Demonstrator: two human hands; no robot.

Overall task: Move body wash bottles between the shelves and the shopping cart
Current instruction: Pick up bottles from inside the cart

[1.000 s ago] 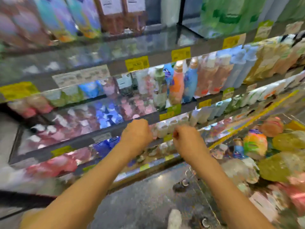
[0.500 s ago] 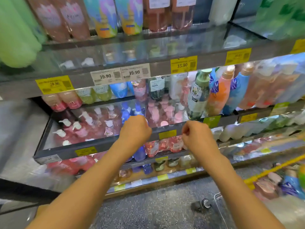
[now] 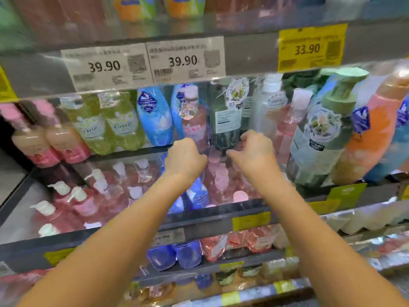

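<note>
Hands both up at the shelf, centre frame. My left hand (image 3: 184,157) is clenched with curled fingers; I can't tell whether it grasps anything. My right hand (image 3: 252,149) has fingers curled at the base of the dark green bottle (image 3: 228,117), which stands on the shelf at 12 o'clock from my hands; grip itself unclear. Pink bottle (image 3: 193,120) just beside it at 11 o'clock. Green pump bottle (image 3: 321,134) at 3 o'clock. Price tags (image 3: 183,59) on the shelf edge above.

Shop: price tags (image 3: 184,60), stocked shelves (image 3: 250,52)
</note>
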